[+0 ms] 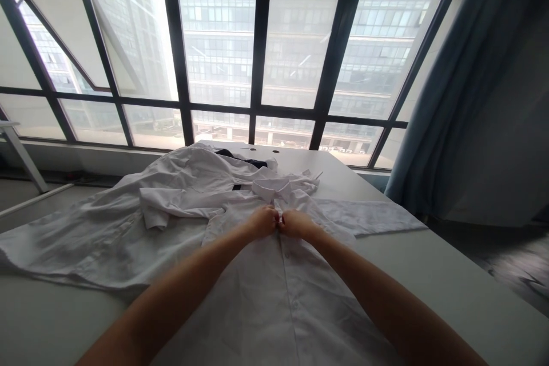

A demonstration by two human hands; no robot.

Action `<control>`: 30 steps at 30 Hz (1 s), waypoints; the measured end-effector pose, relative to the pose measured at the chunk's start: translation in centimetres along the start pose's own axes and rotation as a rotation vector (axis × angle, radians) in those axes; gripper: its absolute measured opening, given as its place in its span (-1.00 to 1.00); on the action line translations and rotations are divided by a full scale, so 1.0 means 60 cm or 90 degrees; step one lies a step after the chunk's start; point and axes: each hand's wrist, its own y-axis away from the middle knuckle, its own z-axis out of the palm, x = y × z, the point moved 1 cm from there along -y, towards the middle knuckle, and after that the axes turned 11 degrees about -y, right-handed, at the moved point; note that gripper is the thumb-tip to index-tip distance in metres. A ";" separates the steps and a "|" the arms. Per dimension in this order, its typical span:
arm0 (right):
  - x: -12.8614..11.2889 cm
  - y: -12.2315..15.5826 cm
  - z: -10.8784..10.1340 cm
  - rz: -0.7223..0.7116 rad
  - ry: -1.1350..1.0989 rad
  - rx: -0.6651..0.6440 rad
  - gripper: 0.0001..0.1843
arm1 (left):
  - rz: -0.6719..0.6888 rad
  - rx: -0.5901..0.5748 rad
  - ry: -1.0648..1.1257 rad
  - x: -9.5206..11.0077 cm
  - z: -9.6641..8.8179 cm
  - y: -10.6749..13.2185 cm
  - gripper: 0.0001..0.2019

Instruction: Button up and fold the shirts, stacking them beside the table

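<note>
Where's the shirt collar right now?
In the head view, the shirt collar lies at centre, just beyond the left hand and right hand, below the window.

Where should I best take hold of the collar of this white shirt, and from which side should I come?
Probably pinch the collar at its folded front edge, coming from your side, over the shirt. That edge lies on top and faces you, and your left hand and right hand are just below it at the placket, so a short forward reach should do.
</note>
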 end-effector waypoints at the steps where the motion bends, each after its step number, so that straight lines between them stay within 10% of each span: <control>1: -0.001 0.002 -0.003 0.002 0.027 -0.008 -0.83 | 0.012 -0.019 -0.021 0.007 0.000 0.003 -0.84; 9: 0.010 0.024 -0.022 -0.044 -0.067 -0.126 -0.74 | -0.083 -0.035 -0.136 0.028 0.002 0.014 -0.89; 21: -0.007 0.031 0.010 0.076 0.105 0.064 -0.77 | -0.019 0.015 -0.123 0.012 -0.002 0.039 -0.84; 30: 0.041 0.012 -0.010 0.164 -0.255 0.012 -0.74 | -0.021 -0.009 -0.135 0.033 -0.003 0.041 -0.83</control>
